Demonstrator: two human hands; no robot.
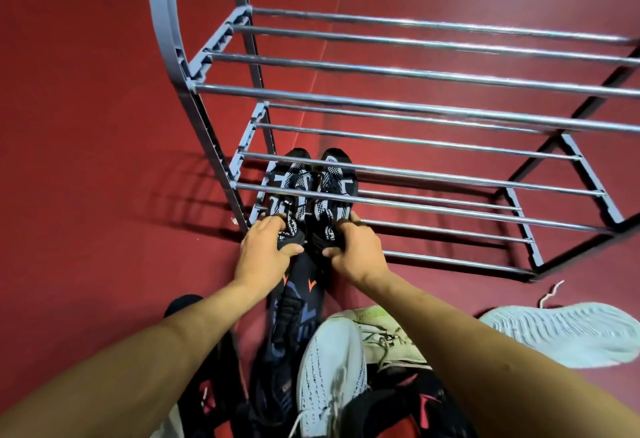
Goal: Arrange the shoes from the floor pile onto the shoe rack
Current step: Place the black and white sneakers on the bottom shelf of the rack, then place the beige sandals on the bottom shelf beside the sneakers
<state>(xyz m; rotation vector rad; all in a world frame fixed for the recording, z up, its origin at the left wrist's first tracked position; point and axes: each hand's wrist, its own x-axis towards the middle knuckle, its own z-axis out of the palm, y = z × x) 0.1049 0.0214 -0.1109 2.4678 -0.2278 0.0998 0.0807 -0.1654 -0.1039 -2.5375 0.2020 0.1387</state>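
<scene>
A grey shoe rack (415,91) with metal bars stands on the red floor, seen from above. Two black and white sneakers lie side by side on its lowest tier at the left end, toes pointing away. My left hand (266,250) grips the heel of the left sneaker (287,195). My right hand (353,250) grips the heel of the right sneaker (334,188). Upper bars cross over both shoes. The floor pile lies under my forearms.
In the pile are a dark blue shoe with orange marks (294,309), a white knit sneaker (329,375), a cream shoe (384,333) and black and red shoes (419,410). A white shoe lies sole up (568,333) at the right. The rack's other tiers hold nothing.
</scene>
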